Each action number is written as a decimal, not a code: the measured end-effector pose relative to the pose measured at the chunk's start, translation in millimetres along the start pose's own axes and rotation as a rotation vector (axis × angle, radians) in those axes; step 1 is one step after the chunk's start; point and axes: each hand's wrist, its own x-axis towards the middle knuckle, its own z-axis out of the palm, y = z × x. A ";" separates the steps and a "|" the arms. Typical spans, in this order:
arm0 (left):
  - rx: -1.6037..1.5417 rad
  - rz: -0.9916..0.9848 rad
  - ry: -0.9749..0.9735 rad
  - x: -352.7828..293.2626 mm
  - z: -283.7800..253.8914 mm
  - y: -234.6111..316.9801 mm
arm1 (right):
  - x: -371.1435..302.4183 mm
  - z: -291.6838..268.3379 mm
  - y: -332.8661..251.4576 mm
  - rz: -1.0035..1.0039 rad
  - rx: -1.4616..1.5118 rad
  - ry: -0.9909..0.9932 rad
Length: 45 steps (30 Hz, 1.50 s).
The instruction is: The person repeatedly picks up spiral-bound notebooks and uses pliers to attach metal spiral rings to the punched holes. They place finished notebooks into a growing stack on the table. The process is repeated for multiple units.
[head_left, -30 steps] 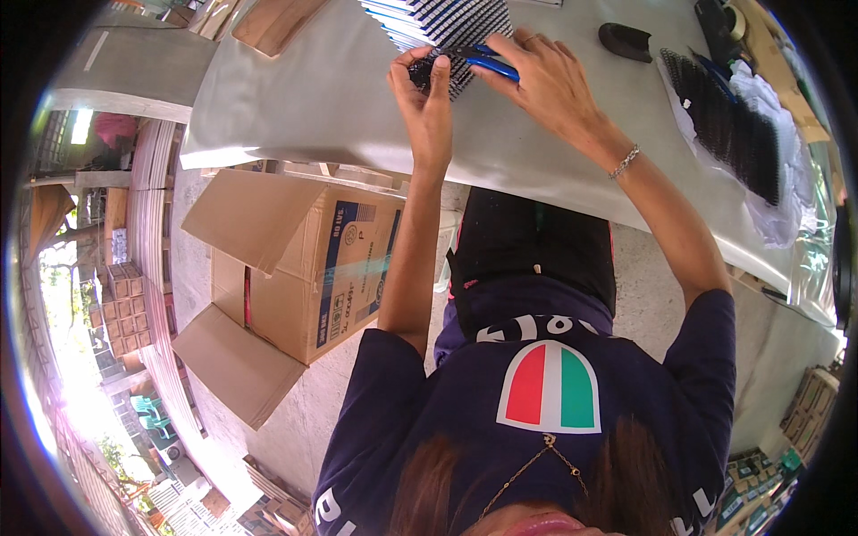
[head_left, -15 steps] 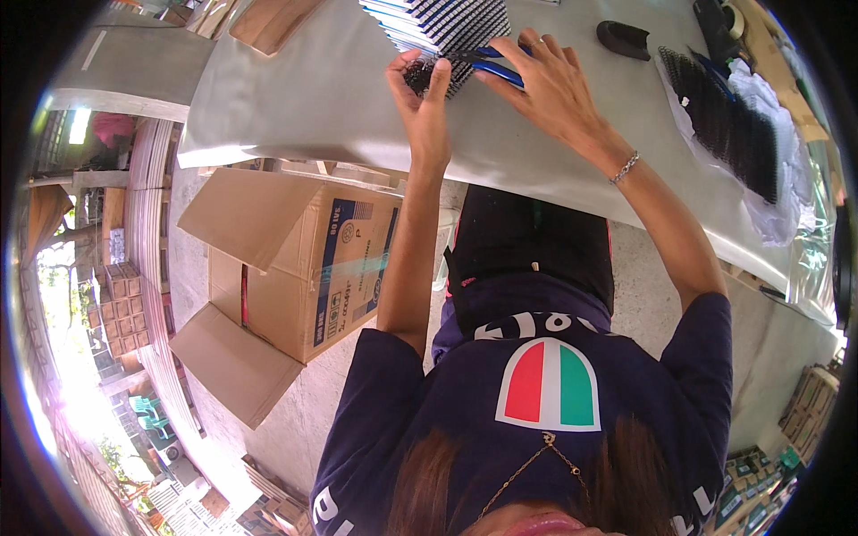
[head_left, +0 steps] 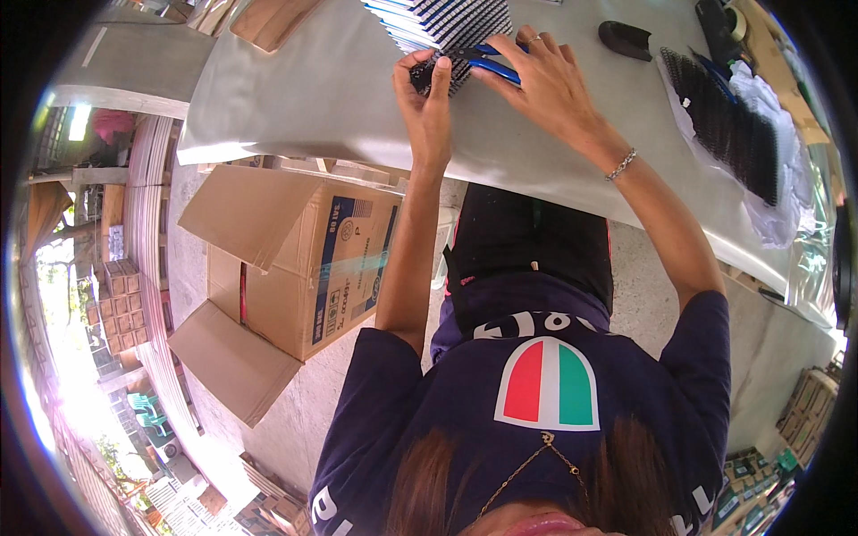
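A stack of coil-bound books stands at the far edge of my reach, their black spiral bindings facing me. My right hand grips blue-handled pliers, whose dark jaws reach the near corner of the stack beside my left thumb. My left hand is closed, thumb and fingers pinching at the bound edge of a book near the bottom of the stack. The exact point where the jaws meet the coil is too small to make out.
On the table at right lie a bundle of black plastic coils on white wrapping and a dark curved object. A wooden board lies at the far left. Below the table's edge stands an open cardboard box.
Both hands stay at the stack's near corner. My left hand has shifted slightly right, toward the pliers; the pliers have barely moved.
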 end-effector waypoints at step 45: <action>0.049 0.018 0.000 -9.8 -0.4 5.9 | -19.6 5.7 -5.2 0.077 0.073 -0.039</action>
